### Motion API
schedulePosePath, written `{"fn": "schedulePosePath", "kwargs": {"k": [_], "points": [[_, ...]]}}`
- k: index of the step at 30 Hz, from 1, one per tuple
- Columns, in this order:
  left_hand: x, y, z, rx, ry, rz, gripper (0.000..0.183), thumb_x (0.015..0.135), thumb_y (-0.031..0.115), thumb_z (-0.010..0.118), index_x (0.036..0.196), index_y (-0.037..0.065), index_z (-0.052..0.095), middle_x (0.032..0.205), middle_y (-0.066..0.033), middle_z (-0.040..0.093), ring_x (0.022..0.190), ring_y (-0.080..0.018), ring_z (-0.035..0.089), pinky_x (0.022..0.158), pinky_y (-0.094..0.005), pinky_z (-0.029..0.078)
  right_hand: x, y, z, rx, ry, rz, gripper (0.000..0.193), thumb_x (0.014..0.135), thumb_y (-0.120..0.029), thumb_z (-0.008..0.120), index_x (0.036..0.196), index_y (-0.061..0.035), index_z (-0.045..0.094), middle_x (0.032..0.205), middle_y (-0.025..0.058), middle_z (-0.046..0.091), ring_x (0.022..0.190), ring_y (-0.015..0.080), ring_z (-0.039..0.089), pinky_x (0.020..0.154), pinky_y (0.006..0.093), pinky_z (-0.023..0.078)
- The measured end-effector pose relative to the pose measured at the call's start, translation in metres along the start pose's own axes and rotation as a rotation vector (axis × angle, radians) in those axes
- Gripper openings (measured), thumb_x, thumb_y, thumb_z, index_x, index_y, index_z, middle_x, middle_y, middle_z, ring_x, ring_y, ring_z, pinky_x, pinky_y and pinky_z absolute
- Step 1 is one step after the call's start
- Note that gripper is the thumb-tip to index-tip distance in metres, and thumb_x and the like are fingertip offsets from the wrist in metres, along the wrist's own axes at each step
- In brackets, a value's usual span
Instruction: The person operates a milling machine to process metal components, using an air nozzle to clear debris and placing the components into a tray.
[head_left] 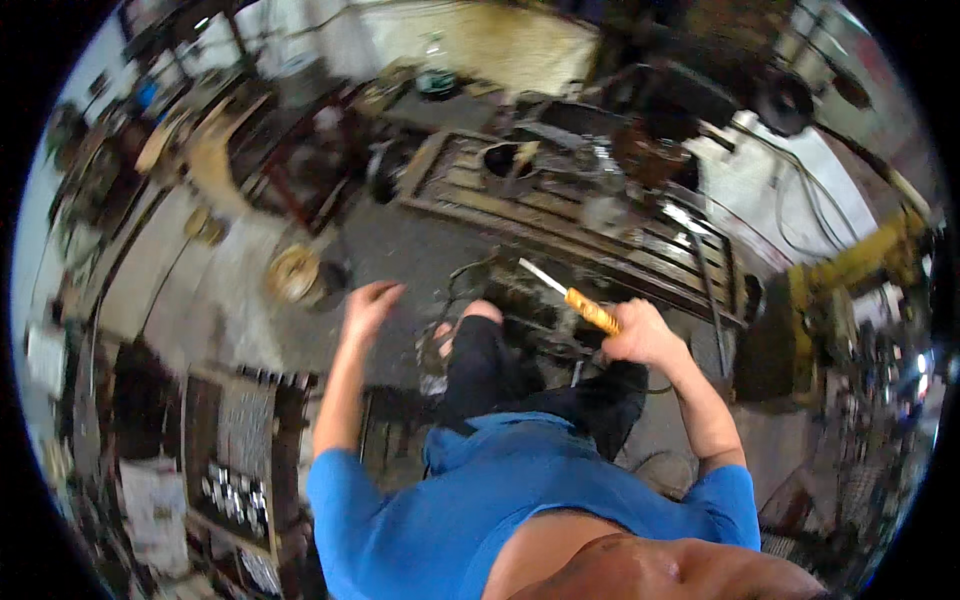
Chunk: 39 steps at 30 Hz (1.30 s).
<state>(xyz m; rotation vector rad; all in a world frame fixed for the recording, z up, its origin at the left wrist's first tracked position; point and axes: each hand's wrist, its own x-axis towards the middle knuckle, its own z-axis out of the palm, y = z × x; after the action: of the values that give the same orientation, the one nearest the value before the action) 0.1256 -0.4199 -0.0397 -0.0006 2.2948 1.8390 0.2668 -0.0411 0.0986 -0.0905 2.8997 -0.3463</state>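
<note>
My right hand point(640, 333) is closed round the yellow handle of a tool with a thin pale shaft point(578, 301), which looks like a screwdriver. Its shaft points up and to the left, over the dark, greasy metal machine part point(530, 300) by my knees. Off to the left, my left hand point(372, 305) hangs in the air above the grey floor. Its fingers are loosely stretched to the right, somewhat blurred, with nothing seen in them.
Ahead stands a slatted metal bench point(600, 220) with a dark bowl point(508, 160) and metal parts on it. A round yellowish container point(293, 272) sits on the floor at left. A wooden shelf unit point(240, 460) holds small metal pieces; a yellow machine frame point(810, 310) stands at right.
</note>
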Motion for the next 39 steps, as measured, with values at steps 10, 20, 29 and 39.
{"fn": "schedulePosePath", "kwargs": {"k": [10,20,29,39], "points": [[-0.023,-0.025,0.014,-0.567,-0.085,-0.172,0.025,0.083,0.004,0.051,0.106,-0.003,0.055,0.085,-0.0091,0.06,0.072,-0.0164,0.062,0.059,-0.0248,0.047,0.033,-0.106,0.058,0.187,-0.212,-0.351,0.027,0.053,-0.023,0.053,0.06,0.0026,0.056,0.065,0.0252,0.054,0.065,0.0417,0.054,0.062,0.0443,0.045],[-0.232,-0.121,-0.286,0.423,1.071,-0.203,0.037,0.068,0.009,0.057,0.105,0.005,0.061,0.086,-0.0135,0.065,0.075,-0.0187,0.062,0.07,-0.0296,0.047,0.036,-0.119,0.065,0.192,-0.227,-0.393,0.038,0.052,-0.019,0.055,0.085,-0.0021,0.062,0.065,0.0243,0.053,0.063,0.0397,0.055,0.058,0.0421,0.044],[-0.298,-0.177,-0.338,1.137,1.123,-0.956,0.033,0.071,0.031,0.062,0.095,0.009,0.061,0.099,-0.0165,0.058,0.089,-0.0329,0.06,0.073,-0.0428,0.049,0.041,-0.137,0.074,0.232,-0.233,-0.396,0.028,0.053,-0.015,0.055,0.075,0.0025,0.052,0.058,0.0239,0.044,0.053,0.0371,0.048,0.05,0.0391,0.037],[-0.272,-0.184,-0.355,1.401,0.67,-0.922,0.016,0.074,0.016,0.056,0.086,0.011,0.064,0.09,-0.0126,0.063,0.084,-0.0275,0.063,0.068,-0.038,0.051,0.041,-0.138,0.075,0.117,-0.287,-0.29,0.04,0.053,-0.02,0.057,0.089,-0.0031,0.06,0.07,0.0239,0.056,0.07,0.0409,0.054,0.063,0.0433,0.044]]}}
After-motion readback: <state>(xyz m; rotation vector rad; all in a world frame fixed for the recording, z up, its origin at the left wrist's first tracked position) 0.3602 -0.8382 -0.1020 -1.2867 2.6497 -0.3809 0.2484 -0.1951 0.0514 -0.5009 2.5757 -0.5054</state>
